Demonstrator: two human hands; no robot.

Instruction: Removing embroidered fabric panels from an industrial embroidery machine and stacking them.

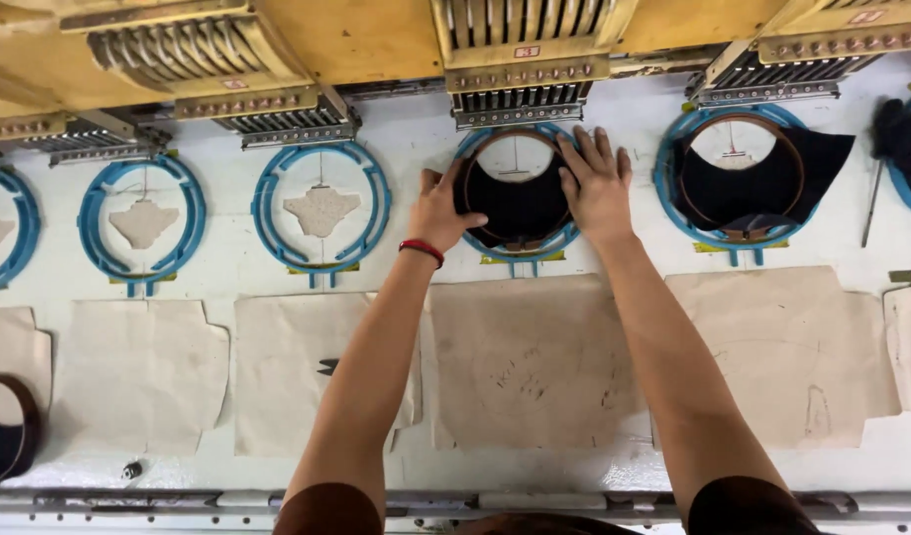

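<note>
A round brown hoop with black fabric (516, 206) lies inside a blue ring frame (566, 236) under the middle embroidery head (522, 74). My left hand (438, 210), with a red band at the wrist, grips the hoop's left side. My right hand (596, 183) lies flat, fingers spread, pressing on the hoop's right edge. Both arms reach forward over the white machine table (227, 267).
More blue ring frames line the table: two empty ones at left (321, 213) (143, 223), one at right (738, 173) with a hoop and black fabric. Beige paper sheets (530, 362) lie in a row in front. Another hooped black piece (4, 426) sits at the near left.
</note>
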